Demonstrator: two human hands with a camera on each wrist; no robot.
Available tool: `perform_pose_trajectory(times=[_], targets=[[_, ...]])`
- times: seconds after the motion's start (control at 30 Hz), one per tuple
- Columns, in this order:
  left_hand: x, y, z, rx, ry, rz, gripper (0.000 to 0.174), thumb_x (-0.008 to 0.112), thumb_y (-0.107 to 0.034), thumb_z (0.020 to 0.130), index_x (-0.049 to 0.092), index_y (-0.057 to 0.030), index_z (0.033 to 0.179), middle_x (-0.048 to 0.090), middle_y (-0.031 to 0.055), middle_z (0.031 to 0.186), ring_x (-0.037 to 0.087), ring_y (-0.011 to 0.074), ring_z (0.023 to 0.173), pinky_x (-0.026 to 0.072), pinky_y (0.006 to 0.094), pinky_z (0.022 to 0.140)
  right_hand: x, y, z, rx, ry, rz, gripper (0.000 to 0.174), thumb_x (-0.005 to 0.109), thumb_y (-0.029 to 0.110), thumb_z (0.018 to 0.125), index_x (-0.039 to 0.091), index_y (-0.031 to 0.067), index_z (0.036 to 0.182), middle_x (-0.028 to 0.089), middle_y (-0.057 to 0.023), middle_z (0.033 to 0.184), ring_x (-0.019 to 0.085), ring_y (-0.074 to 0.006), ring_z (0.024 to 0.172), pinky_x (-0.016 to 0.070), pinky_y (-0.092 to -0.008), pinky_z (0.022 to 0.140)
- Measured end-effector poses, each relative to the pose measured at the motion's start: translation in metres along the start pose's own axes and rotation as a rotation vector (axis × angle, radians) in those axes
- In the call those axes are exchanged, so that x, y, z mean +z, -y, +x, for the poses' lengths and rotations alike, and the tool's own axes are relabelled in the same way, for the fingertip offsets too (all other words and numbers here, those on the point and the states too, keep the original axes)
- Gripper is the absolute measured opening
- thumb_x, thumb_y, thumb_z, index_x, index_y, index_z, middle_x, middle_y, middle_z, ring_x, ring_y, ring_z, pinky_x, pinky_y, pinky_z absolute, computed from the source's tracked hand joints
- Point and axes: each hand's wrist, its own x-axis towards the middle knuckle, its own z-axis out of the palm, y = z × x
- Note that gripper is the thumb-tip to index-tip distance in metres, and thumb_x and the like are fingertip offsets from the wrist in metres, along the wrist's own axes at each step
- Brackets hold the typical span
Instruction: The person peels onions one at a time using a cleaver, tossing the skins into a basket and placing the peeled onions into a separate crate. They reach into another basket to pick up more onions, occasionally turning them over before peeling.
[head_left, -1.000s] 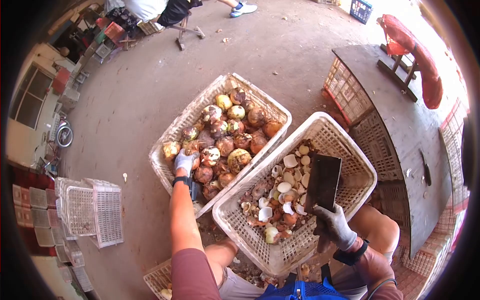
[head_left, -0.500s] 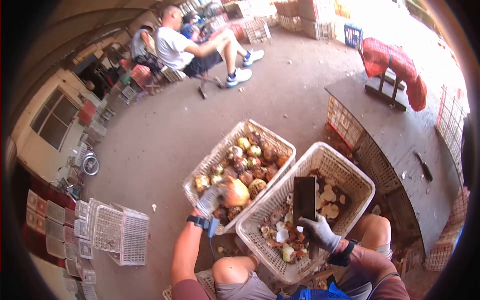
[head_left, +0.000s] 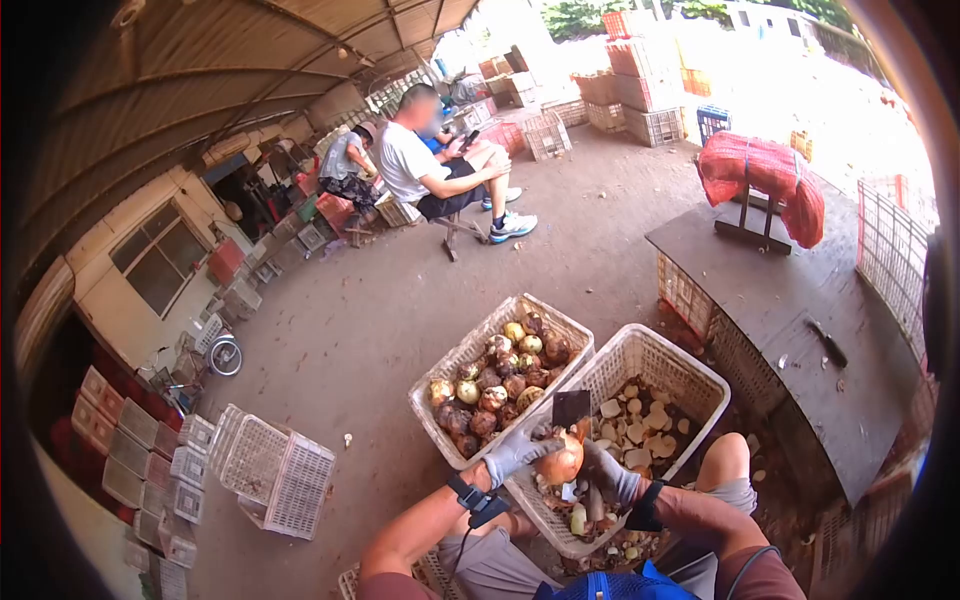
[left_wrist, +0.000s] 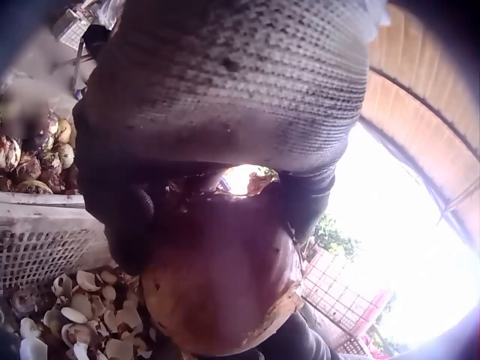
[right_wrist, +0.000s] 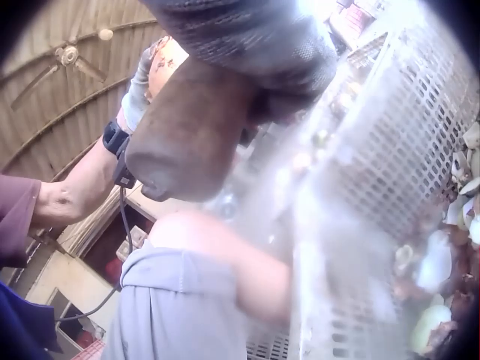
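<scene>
My gloved left hand [head_left: 513, 455] grips a large brown onion [head_left: 563, 461], curled over its top in the left wrist view, where the onion [left_wrist: 225, 292] fills the lower middle. Close beside it, my gloved right hand [head_left: 614, 474] holds a cleaver by its thick wooden handle [right_wrist: 191, 131]. The dark, broad blade [head_left: 572, 406] stands upright just behind the onion. Both hands are above a white crate [head_left: 706, 372] with cut onion ends and skins [head_left: 640, 425] in it. To its left, another white crate [head_left: 432, 440] holds many whole onions [head_left: 497, 372].
A grey table [head_left: 770, 290] at right bears a knife [head_left: 828, 343] and a red mesh sack [head_left: 765, 180] on a stand. Stacked crates [head_left: 272, 470] stand at left. A seated person [head_left: 410, 165] is further back. My knees flank the scrap crate.
My left hand has lifted an onion out of the left crate and brought it right, over the scraps. The cleaver has come to meet it. The head view has tilted up.
</scene>
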Motion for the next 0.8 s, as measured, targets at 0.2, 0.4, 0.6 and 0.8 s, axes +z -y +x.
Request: perform_pose_trajectory(times=[0.2, 0.4, 0.6, 0.8], targets=[[0.044, 0.040, -0.001, 0.425, -0.289, 0.151, 0.082, 0.080, -0.020, 0.077, 0.036, -0.0008, 0.143, 0.044, 0.0136, 0.141, 0.045, 0.0220, 0.127, 0.0386, 0.0334, 0.105, 0.002, 0.032, -0.021, -0.095, -0.016, 0.194, 0.043, 0.047, 0.050, 0.095, 0.060, 0.0101, 0.103, 0.065, -0.0018, 0.074, 0.055, -0.0112, 0.050, 0.0449, -0.0227, 0.046], [0.064, 0.058, 0.015, 0.370, -0.444, -0.122, 0.108, 0.084, -0.020, 0.074, 0.011, -0.0054, 0.152, 0.040, 0.0151, 0.142, 0.044, 0.0237, 0.126, 0.0423, 0.0332, 0.102, -0.007, 0.013, -0.011, -0.224, -0.257, 0.106, 0.042, 0.058, 0.046, 0.093, 0.060, 0.0057, 0.105, 0.061, -0.0039, 0.077, 0.055, -0.0141, 0.052, 0.0447, -0.0274, 0.044], [0.046, 0.039, -0.012, 0.288, -0.352, -0.146, 0.085, 0.088, -0.022, 0.067, 0.041, 0.0002, 0.133, 0.051, 0.0119, 0.129, 0.054, 0.0195, 0.113, 0.0477, 0.0313, 0.097, -0.002, 0.028, -0.041, -0.406, -0.315, -0.497, 0.030, 0.059, 0.027, 0.094, 0.059, 0.0031, 0.112, 0.067, -0.0105, 0.080, 0.064, -0.0206, 0.066, 0.0492, -0.0322, 0.057], [0.044, 0.041, -0.016, 0.336, -0.326, -0.028, 0.061, 0.077, -0.014, 0.078, 0.044, 0.0002, 0.127, 0.053, 0.0117, 0.122, 0.055, 0.0206, 0.111, 0.0492, 0.0322, 0.096, -0.013, 0.053, -0.069, -1.086, -0.193, -1.246, 0.046, 0.068, 0.021, 0.079, 0.057, 0.0082, 0.122, 0.064, -0.0118, 0.080, 0.065, -0.0302, 0.066, 0.0511, -0.0381, 0.054]])
